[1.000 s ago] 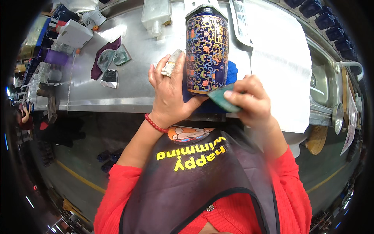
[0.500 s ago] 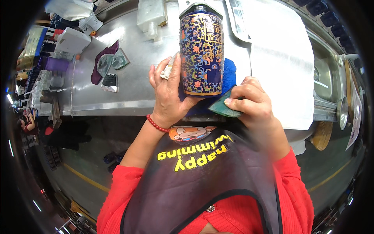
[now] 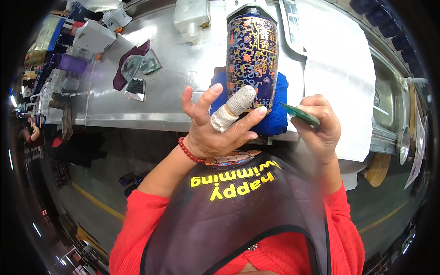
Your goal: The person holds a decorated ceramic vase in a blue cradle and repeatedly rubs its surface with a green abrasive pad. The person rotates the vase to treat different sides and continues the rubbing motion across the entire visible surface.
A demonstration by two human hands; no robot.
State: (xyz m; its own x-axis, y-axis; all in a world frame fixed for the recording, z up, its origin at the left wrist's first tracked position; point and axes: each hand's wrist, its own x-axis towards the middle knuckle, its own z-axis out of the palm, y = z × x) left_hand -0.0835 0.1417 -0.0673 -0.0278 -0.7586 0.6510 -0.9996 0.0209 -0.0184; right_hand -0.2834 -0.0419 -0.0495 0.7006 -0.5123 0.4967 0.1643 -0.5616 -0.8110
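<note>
A tall dark-blue jar (image 3: 252, 55) with a colourful flower pattern stands upright on a blue cloth (image 3: 277, 110) at the front edge of a steel table (image 3: 169, 98). My left hand (image 3: 217, 128) is just in front of the jar, palm up, fingers spread, one finger wrapped in a white bandage; its fingertips reach the jar's base. My right hand (image 3: 321, 126) is to the right of the jar and pinches a thin green pad (image 3: 300, 114), whose tip points at the jar's lower right side.
A large white sheet (image 3: 341, 78) covers the table's right part, with a sink (image 3: 389, 103) beyond it. A maroon cloth (image 3: 126, 68), small foil packets (image 3: 135, 87) and a white plastic container (image 3: 192, 16) lie on the left and back. Boxes crowd the far left.
My left hand has come off the jar's side and opened, palm up. My right hand with the green pad has moved slightly away to the right.
</note>
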